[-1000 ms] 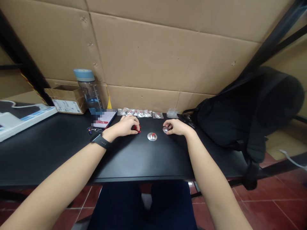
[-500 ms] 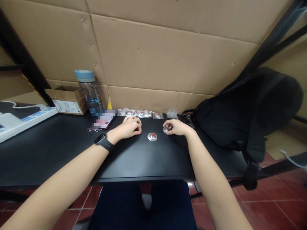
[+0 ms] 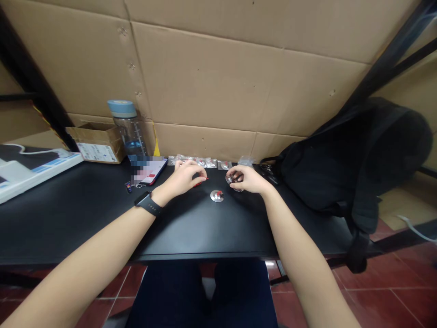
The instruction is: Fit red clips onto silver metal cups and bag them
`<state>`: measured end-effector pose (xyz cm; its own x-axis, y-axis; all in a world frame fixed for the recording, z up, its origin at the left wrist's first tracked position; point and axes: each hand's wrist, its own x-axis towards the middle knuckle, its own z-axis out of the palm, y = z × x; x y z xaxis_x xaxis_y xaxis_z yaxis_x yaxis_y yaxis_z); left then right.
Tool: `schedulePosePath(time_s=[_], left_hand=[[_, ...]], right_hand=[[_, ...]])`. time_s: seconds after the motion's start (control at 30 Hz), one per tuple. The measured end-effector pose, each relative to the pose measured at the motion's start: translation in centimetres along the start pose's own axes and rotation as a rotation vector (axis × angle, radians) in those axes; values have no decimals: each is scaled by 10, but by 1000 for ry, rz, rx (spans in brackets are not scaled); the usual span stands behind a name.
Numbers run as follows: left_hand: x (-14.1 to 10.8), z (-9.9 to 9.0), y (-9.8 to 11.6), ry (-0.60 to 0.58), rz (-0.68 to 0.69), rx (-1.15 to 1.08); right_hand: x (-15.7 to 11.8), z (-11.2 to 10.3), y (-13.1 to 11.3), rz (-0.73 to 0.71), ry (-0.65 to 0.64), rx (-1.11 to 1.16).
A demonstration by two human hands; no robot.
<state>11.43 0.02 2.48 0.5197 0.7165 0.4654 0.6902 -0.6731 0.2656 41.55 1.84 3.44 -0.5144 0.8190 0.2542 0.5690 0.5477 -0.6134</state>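
Between my hands, a round silver metal disc [image 3: 217,196] with a small red piece on its middle lies on the black table. My left hand [image 3: 186,177] is closed round a small red piece [image 3: 206,178], whose tip shows at the fingertips. To the right, my right hand [image 3: 246,179] grips a shiny metal disc [image 3: 230,179] between thumb and fingers, held just above the table. Another disc edge [image 3: 239,189] shows beneath that hand, mostly covered.
Behind my hands lie clear packets [image 3: 208,162] with metal and red parts. A phone [image 3: 155,171], bottle [image 3: 128,130] and cardboard box [image 3: 97,142] are left; a black backpack [image 3: 327,159] is right. A power strip [image 3: 41,175] lies far left.
My right hand has lifted a disc up and slightly left, uncovering part of another below. My left hand has shifted slightly up and right with the red piece.
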Motion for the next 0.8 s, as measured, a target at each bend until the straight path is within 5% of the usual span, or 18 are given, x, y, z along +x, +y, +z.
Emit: schedulePosePath(time_s=[0.47,0.8], left_hand=[[2,-6,16,159,-8,-32],[1,-14,31,233,-25,-50]], right_hand=[[9,39,-38,-78,175,586],[7,48,-56,-109,252,725]])
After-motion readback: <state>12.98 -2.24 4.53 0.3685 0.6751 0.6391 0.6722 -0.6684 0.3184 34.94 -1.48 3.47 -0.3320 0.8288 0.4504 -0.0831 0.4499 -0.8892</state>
